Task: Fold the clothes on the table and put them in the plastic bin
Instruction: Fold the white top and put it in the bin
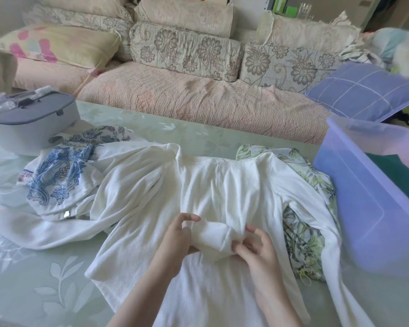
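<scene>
A white ribbed long-sleeved top (213, 185) lies spread across the middle of the table, its sleeves trailing left and right. My left hand (177, 237) and my right hand (255, 246) both pinch a bunched fold of this top near its centre. A blue-and-white patterned garment (59, 175) lies crumpled at the left, partly under the top's sleeve. At the right a green leaf-print garment (302, 234) shows from under the top. The translucent purple plastic bin (364, 208) stands on the table's right, with something dark green (401, 175) inside.
A grey lidded case (31, 121) sits at the table's far left. The table (45, 279) has a pale green leaf-patterned cover. Behind it runs a floral sofa (187, 100) with cushions and a purple checked pillow (364, 90).
</scene>
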`<state>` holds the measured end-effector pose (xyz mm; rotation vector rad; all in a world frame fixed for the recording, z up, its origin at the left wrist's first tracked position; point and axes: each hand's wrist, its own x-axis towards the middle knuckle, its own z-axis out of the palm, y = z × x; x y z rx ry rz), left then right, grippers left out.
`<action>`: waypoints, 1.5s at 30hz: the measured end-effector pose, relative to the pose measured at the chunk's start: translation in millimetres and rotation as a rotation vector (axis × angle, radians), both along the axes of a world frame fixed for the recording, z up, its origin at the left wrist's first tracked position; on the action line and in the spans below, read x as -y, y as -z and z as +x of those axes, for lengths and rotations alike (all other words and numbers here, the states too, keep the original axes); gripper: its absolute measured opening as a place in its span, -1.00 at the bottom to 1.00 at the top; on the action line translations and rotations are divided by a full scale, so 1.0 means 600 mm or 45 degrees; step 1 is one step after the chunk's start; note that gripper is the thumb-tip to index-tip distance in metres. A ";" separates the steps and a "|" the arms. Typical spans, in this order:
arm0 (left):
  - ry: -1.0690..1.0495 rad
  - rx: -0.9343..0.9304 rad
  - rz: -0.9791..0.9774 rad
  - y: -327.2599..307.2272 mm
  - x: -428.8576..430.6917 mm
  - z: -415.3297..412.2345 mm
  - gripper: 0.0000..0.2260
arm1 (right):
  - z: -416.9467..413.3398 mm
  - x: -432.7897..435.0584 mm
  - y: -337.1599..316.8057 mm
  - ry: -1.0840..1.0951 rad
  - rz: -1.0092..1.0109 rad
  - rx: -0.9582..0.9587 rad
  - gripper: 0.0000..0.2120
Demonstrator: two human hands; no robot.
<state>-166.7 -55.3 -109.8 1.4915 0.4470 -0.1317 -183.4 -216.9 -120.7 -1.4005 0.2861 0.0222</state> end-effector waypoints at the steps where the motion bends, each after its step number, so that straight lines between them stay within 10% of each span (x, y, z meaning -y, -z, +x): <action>1: -0.037 -0.060 -0.311 -0.005 0.003 0.001 -0.68 | 0.004 -0.003 -0.003 0.002 0.106 -0.006 -0.65; 4: -0.139 -0.084 -0.562 -0.006 0.001 0.003 -0.74 | 0.015 -0.005 -0.008 0.030 0.252 0.039 -0.67; 10: 0.016 0.145 0.649 0.021 0.001 -0.007 -0.78 | 0.009 -0.006 0.014 0.012 -0.715 0.167 -0.75; 19: 0.005 0.703 1.490 0.038 0.005 -0.004 -0.78 | 0.007 -0.003 0.032 0.174 -1.449 0.527 -0.63; 23: 0.636 0.346 1.656 0.045 0.008 -0.004 -0.25 | 0.000 -0.007 0.036 -0.434 -1.660 0.384 -0.12; 25: 0.575 0.302 1.543 0.051 0.008 -0.006 -0.33 | 0.000 -0.002 0.043 -0.594 -1.564 0.243 0.05; 28: 0.105 0.576 1.435 0.035 -0.006 0.017 -0.78 | 0.008 0.004 0.015 -0.391 -1.146 0.281 -0.30; 31: -0.034 0.520 1.305 -0.014 -0.038 0.066 -0.70 | 0.055 0.033 -0.003 -0.174 -1.124 0.332 -0.67; 45: 0.043 0.195 1.010 -0.010 -0.096 0.353 -0.74 | 0.402 0.059 -0.035 -0.208 -1.279 0.102 -0.56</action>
